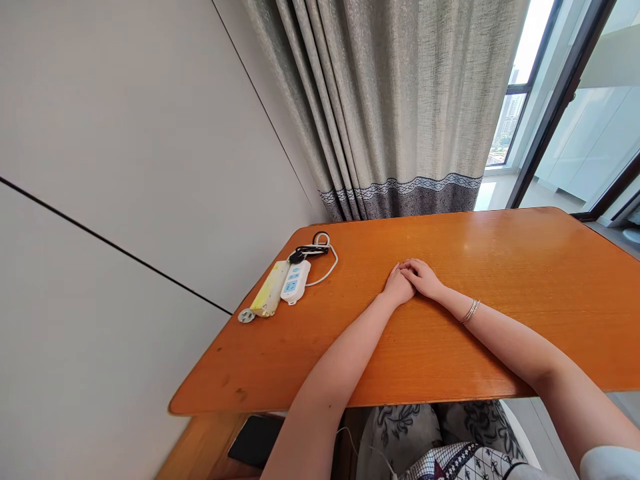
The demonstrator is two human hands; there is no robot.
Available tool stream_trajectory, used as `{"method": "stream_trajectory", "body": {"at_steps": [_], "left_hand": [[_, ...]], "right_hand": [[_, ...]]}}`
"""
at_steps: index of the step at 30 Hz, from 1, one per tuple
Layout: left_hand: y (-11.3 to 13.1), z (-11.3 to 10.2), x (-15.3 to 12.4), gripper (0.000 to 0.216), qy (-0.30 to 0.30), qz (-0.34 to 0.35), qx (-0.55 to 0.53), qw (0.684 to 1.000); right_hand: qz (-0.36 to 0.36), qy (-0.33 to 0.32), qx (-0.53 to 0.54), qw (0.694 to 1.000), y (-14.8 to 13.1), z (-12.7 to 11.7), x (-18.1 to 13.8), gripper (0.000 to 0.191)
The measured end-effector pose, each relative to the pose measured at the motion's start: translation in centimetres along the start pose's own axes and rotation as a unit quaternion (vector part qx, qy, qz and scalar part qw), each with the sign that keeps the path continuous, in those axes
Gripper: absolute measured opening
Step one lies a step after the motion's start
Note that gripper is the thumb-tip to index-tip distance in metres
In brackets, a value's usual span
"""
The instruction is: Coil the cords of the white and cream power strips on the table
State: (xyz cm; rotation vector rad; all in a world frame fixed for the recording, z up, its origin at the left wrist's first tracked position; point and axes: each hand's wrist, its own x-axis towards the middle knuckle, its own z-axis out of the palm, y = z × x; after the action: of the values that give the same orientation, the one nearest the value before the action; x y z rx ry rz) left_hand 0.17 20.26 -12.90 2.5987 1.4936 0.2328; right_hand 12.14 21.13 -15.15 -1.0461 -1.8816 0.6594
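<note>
Hands rest together in the middle of the orange wooden table. The left hand lies flat on the wood with its fingers loose and holding nothing. The right hand lies just beside it, touching it, and its fingers reach a little over the left hand's fingers. The right hand's fingers are loose too and hold nothing. Thin silver bracelets sit on the right wrist. Both bare arms stretch across the table from the near edge. Well apart from the hands, near the far left corner of the table, lies a white power strip with blue parts on top. Its white cord curls beside it, bundled with a black tie. A long yellow thing lies just beside the strip on its left, and a small round metal piece sits at its near end. Grey curtains hang behind the table, and a window shows on the right.
</note>
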Motion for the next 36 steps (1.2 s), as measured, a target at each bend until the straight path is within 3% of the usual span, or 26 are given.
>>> {"method": "stream_trajectory", "body": {"at_steps": [19,24,26,32,36], "left_hand": [[-0.3,0.5,0.1,0.042,0.028,0.016,-0.019,0.999],[-1.7,-0.5,0.2,0.037,0.068,0.021,-0.049,0.996],[-3.3,-1.5,0.3,0.035,0.1,-0.005,-0.058,0.993],[-10.7,-6.6,-0.8,0.039,0.223,-0.175,-0.043,0.958],[-15.0,-9.4,-3.7,0.043,0.304,-0.329,0.025,0.894]], "right_hand": [[0.008,0.001,0.005,1.0,0.4,0.3,0.0,0.015],[0.041,0.039,0.011,0.998,1.3,0.5,-0.1,0.028],[0.056,0.054,0.013,0.997,1.7,0.5,-0.1,0.035],[0.071,0.047,0.016,0.996,1.5,0.6,-0.3,0.038],[0.066,0.035,0.017,0.997,1.2,0.5,-0.4,0.036]]}}
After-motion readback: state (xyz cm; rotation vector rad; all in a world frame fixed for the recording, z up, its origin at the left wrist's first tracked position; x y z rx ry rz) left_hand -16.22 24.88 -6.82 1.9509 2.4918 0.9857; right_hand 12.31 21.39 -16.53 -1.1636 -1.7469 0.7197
